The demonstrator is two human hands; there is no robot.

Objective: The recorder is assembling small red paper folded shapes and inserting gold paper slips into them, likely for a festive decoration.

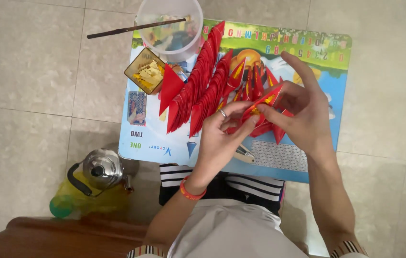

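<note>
Both hands pinch one red and yellow paper piece

Close to me, my left hand (222,138) and my right hand (303,112) hold a folded red paper piece (266,102) between them, fingers closed on it. Its long side runs left to right, tipped up to the right. Both hands are just as near. Rows of red folded papers (203,81) lie left of it on a small picture table (174,143). Farther off sits a clear tub (169,24). A kettle (100,168) stands on the tile floor (31,71).
</note>
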